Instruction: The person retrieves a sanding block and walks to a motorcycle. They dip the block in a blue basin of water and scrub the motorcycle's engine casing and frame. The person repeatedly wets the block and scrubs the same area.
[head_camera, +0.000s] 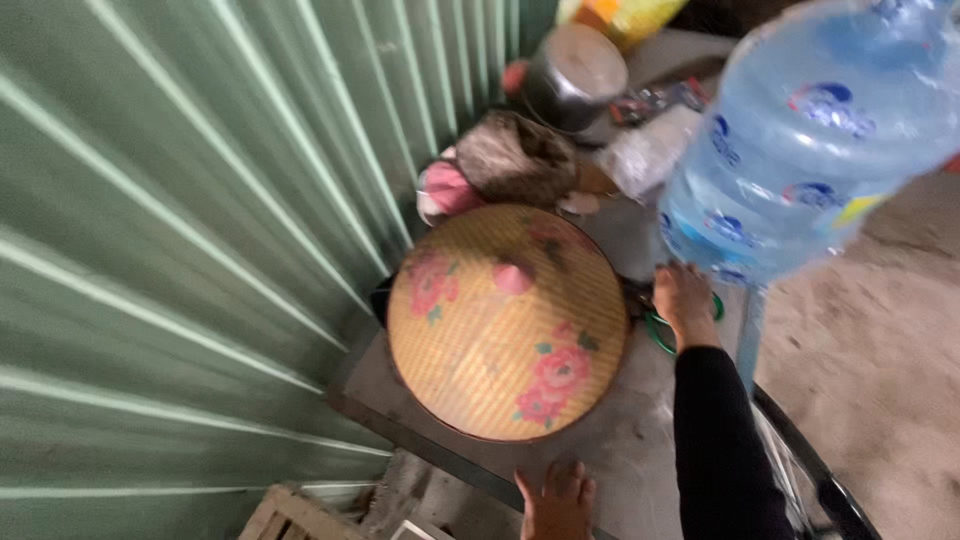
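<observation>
The right hand (685, 300), black-sleeved, lies fingers down by the base of the big clear-blue plastic water jug (800, 140), its grip hidden; nothing is lifted. The left hand (557, 500) rests spread on the grey bench (640, 440) edge. Between them sits a flowered woven conical hat (505, 320), against the green corrugated wall (180, 250); little bench is free.

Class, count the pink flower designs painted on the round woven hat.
3 on the woven hat: one upper left, one lower right, and a fainter one near the top edge. More may be blurred.

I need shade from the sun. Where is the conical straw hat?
In the head view, the conical straw hat lies mid-frame on the grey surface, beside the green corrugated wall, left of the right hand.
</observation>
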